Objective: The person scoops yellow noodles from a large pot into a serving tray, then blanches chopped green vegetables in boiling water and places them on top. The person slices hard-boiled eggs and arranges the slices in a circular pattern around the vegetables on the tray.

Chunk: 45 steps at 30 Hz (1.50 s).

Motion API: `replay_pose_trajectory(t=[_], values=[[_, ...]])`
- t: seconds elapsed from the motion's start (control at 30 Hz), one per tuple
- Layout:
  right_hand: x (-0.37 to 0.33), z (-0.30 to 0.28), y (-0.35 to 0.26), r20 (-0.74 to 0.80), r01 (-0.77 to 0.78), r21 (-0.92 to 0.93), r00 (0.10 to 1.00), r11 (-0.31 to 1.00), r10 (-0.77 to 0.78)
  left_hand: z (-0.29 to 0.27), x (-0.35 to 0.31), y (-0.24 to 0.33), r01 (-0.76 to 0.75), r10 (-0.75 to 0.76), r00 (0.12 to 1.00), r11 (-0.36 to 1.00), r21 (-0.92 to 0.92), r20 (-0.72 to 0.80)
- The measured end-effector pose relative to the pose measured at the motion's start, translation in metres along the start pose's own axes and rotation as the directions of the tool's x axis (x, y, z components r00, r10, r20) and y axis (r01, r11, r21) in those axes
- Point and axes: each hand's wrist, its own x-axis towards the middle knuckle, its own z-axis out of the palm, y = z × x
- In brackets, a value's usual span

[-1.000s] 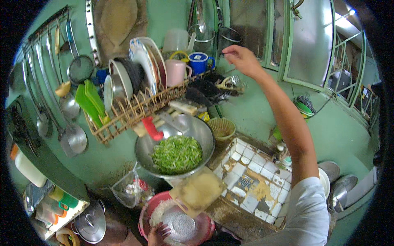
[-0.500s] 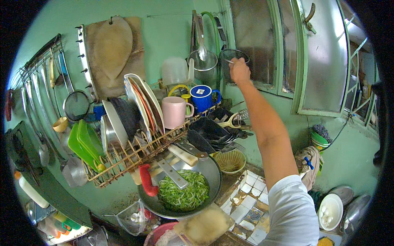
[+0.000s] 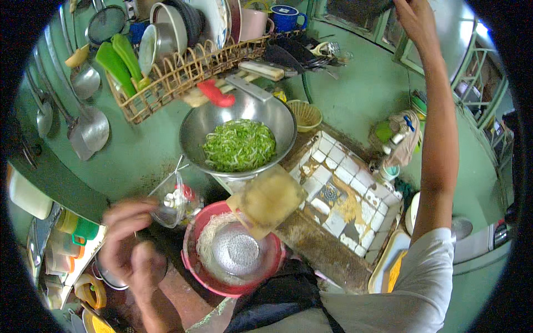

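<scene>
My right hand point(image 3: 415, 22) is raised at the top edge, its fingers closed on a dark mesh strainer point(image 3: 363, 5) that the frame mostly cuts off. Low on the left, my left hand point(image 3: 130, 244) hangs in the air, smeared by motion, with thumb and fingers apart and nothing in it. To its right stands a pink basin point(image 3: 191, 261) with pale thin noodles point(image 3: 210, 236) and a perforated metal bowl point(image 3: 237, 252) inside. Beyond that, a metal wok point(image 3: 284, 127) holds sliced green vegetables point(image 3: 240, 145). A worn cutting board point(image 3: 272, 200) lies between basin and wok.
A rusty dish rack point(image 3: 172, 77) with plates and mugs hangs over the wok; a red-handled knife point(image 3: 216, 94) is below it. Right of the wok are a small woven basket point(image 3: 304, 115) and a broken-tiled sink point(image 3: 333, 222). Ladles point(image 3: 91, 127) hang at left.
The view has tipped downward, bringing the basin and my left hand into sight. My right hand has moved rightward from the wall hooks with the strainer.
</scene>
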Motion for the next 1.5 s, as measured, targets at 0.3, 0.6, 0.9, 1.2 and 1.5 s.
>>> replay_pose_trajectory(t=[0.3, 0.6, 0.9, 1.2, 1.5], values=[[-0.209, -0.090, -0.126, 0.554, 0.320, 0.207, 0.740, 0.925, -0.380, -0.054, 0.055, 0.047, -0.448, 0.140, 0.861, 0.665, 0.597, 0.490], [-0.282, 0.010, -0.161, 0.547, 0.273, 0.641, 0.492, 0.717, -0.677, -0.077, -0.104, -0.046, 0.925, -0.271, -0.277, 0.185, 0.332, 0.922], [-0.298, 0.329, -0.054, 0.953, -0.456, 0.301, 0.186, 0.838, -0.241, -0.061, -0.120, -0.024, 0.920, -0.887, 0.169, -0.015, -0.392, 0.430], [-0.347, 0.479, -0.130, 0.957, 0.142, 0.290, -0.058, 0.947, -0.284, 0.039, -0.050, -0.064, 0.939, -0.870, 0.189, 0.024, -0.344, 0.456], [-0.293, 0.411, -0.013, 0.933, -0.542, 0.081, -0.254, 0.837, -0.255, 0.113, -0.024, -0.133, 0.925, -0.797, 0.358, 0.232, -0.301, 0.486]])
